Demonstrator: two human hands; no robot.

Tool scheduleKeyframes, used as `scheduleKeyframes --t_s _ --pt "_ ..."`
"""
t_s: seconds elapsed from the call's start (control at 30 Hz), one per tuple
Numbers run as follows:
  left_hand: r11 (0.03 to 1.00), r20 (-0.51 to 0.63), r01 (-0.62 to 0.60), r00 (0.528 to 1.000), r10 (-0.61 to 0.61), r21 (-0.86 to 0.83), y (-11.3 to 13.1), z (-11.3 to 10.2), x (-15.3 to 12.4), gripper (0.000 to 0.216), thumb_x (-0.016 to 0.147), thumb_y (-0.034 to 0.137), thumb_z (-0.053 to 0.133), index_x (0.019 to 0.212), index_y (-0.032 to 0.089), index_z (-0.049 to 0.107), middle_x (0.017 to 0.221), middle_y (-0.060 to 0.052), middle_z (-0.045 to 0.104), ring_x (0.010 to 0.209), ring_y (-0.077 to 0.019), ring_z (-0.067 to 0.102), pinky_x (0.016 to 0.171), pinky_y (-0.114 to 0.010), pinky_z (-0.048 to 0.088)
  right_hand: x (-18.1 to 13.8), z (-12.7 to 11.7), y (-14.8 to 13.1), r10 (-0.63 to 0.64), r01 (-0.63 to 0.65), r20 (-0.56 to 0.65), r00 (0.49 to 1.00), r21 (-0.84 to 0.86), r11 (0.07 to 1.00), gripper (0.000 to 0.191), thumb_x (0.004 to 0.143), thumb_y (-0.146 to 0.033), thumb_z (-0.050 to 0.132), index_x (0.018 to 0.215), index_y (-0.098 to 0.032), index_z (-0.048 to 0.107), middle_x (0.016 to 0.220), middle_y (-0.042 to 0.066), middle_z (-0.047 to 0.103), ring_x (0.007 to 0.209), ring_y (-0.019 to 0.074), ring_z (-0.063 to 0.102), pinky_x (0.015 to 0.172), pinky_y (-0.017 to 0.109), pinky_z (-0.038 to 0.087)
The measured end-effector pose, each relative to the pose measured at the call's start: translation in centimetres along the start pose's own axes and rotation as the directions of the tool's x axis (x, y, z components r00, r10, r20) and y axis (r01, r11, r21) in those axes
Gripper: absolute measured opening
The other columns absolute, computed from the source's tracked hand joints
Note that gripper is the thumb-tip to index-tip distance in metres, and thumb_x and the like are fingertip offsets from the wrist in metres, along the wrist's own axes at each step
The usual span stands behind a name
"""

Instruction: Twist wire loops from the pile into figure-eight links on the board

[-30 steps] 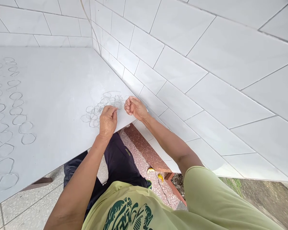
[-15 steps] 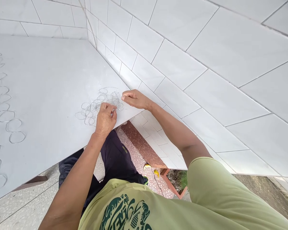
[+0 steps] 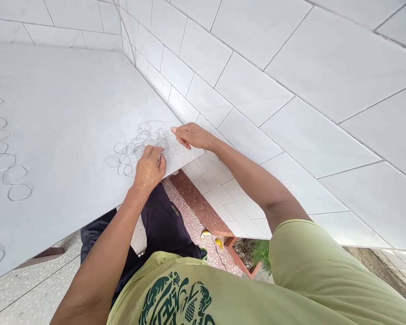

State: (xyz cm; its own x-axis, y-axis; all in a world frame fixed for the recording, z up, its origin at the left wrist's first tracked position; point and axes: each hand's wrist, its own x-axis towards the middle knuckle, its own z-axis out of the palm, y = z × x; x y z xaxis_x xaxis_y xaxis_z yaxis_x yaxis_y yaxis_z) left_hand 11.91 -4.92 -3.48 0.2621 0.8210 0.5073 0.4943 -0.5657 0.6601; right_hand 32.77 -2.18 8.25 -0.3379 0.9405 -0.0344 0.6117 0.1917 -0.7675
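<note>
Surface: pale grey tabletop (image 3: pixel 71 104), white tiled wall (image 3: pixel 257 90) behind.
Aside: rows of separate wire rings (image 3: pixel 6 162), far left.
Heap: tangled thin silvery wire rings (image 3: pixel 138 140), by the table's right corner.
My left hand (image 3: pixel 149 169): pinching the heap's near edge.
My right hand (image 3: pixel 192 135): fingertips on the heap; grasp unclear.

**Colour and Pattern Reference**

Tabletop (image 3: pixel 71 113): plain pale grey.
Wire rings (image 3: pixel 138 144) between the left hand (image 3: pixel 149 169) and right hand (image 3: pixel 191 135): silver-grey outlines.
Wall tiles (image 3: pixel 291 67) beyond the right hand: white, faint grey veining, grey grout lines.
Floor strip (image 3: pixel 196 198) below the left hand: red-brown, speckled.
Shirt (image 3: pixel 307 280): light green, dark green print.
Trousers (image 3: pixel 165 225): dark navy.
</note>
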Motion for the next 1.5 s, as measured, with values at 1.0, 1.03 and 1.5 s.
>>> scheduleKeyframes --t_s 1.0,1.03,1.5 --pt "0.991 0.043 0.122 0.992 -0.120 -0.055 -1.0 0.3 0.2 0.037 0.091 0.015 0.059 0.127 0.019 0.065 0.111 -0.010 0.069 0.082 -0.0205 0.066 0.086 -0.041 0.060 -5.0 11.6 5.6 -0.083 -0.052 -0.540 0.837 -0.229 0.972 0.025 0.104 -0.016 0.051 0.111 -0.023 0.073 0.118 0.011 0.066 0.110 0.0230 0.064 0.097 0.032 0.055" --pt "0.989 0.038 0.131 0.991 -0.129 -0.062 -1.0 0.3 0.2 0.039 0.091 0.015 0.059 0.129 0.020 0.064 0.111 -0.009 0.070 0.085 -0.0212 0.067 0.087 -0.041 0.059 -4.9 12.1 5.6 -0.085 -0.060 -0.554 0.828 -0.239 0.969 0.025 0.105 -0.017 0.050 0.113 -0.023 0.073 0.120 0.011 0.065 0.112 0.0234 0.064 0.096 0.032 0.056" --pt "0.971 0.024 0.195 0.981 -0.194 -0.139 -0.9 0.4 -0.1 0.033 0.096 0.018 0.061 0.129 0.023 0.057 0.106 -0.007 0.073 0.077 -0.0182 0.068 0.077 -0.036 0.058 -2.6 14.7 4.2 -0.039 0.004 -0.753 0.657 -0.049 0.999 0.028 0.101 -0.015 0.050 0.108 -0.022 0.076 0.111 0.011 0.068 0.101 0.0226 0.067 0.098 0.038 0.057"
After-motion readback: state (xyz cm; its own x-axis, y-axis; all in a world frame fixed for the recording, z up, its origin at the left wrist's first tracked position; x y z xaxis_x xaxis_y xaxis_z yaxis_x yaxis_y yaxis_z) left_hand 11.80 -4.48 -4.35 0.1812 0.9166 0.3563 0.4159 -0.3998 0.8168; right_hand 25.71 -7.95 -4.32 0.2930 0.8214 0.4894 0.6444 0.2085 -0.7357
